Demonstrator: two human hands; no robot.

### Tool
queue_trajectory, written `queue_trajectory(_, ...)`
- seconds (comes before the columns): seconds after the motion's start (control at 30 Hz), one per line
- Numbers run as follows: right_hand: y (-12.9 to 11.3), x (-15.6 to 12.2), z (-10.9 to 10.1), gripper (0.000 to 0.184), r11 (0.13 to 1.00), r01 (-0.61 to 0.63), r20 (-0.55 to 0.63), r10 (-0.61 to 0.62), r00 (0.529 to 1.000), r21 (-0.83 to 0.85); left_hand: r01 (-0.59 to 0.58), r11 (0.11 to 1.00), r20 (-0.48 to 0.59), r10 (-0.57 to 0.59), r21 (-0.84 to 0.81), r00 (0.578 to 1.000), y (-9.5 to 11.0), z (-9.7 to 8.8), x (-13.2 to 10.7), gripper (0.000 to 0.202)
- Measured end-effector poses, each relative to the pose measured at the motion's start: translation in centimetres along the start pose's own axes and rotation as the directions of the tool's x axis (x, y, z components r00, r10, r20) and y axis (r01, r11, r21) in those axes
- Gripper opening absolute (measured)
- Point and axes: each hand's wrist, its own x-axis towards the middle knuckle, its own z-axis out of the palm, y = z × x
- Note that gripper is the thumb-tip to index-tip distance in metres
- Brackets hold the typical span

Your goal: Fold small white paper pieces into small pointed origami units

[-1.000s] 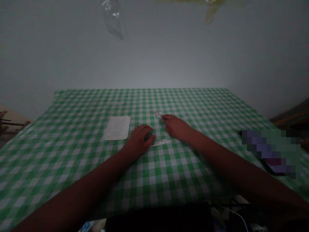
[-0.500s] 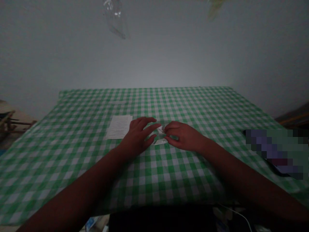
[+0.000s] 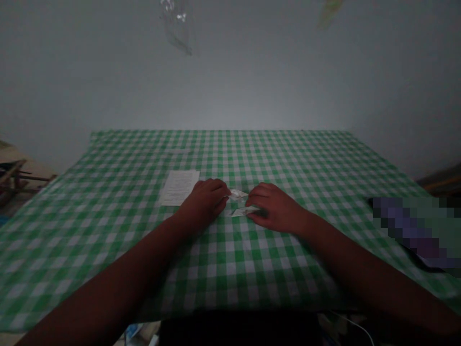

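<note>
My left hand (image 3: 206, 201) is closed, its fingertips pinching the left end of a small folded white paper (image 3: 237, 194) just above the tablecloth. My right hand (image 3: 274, 206) has its fingers bent at the paper's right tip. A second white paper flap (image 3: 243, 211) lies nearer to me, its right end under my right thumb and fingers. Whether the two white parts are one folded sheet cannot be made out. Beside my left wrist lies a stack of printed sheets (image 3: 179, 187), partly covered by that hand.
A green-and-white checked cloth (image 3: 230, 269) covers the table, which meets a pale wall (image 3: 252, 81). Toward the right edge lies a dark flat device (image 3: 414, 235), its surface blurred out. A clear plastic bag (image 3: 178, 29) hangs on the wall. A white cable (image 3: 355, 326) runs below the table's front.
My left hand's spread fingers have closed on the paper's left end. The right hand has stayed at the paper, and its fingers have opened slightly. The view has shifted a little.
</note>
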Motion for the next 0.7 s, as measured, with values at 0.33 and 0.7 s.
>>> queue_trajectory(0.33, -0.1, 0.4, 0.9, 0.019, 0.999, -0.040, 0.040, 0.041, 0.998, -0.032, 0.020, 0.999, 0.012, -0.020, 0.029, 1.000, 0.4, 0.0, -0.2, 0.019)
queue_trajectory(0.7, 0.7, 0.3, -0.2, 0.013, 0.850, -0.296, -0.130, 0.385, 0.914, 0.435, -0.074, 0.983, 0.020, 0.078, -0.166, 0.997, 0.9, 0.5, -0.3, 0.020)
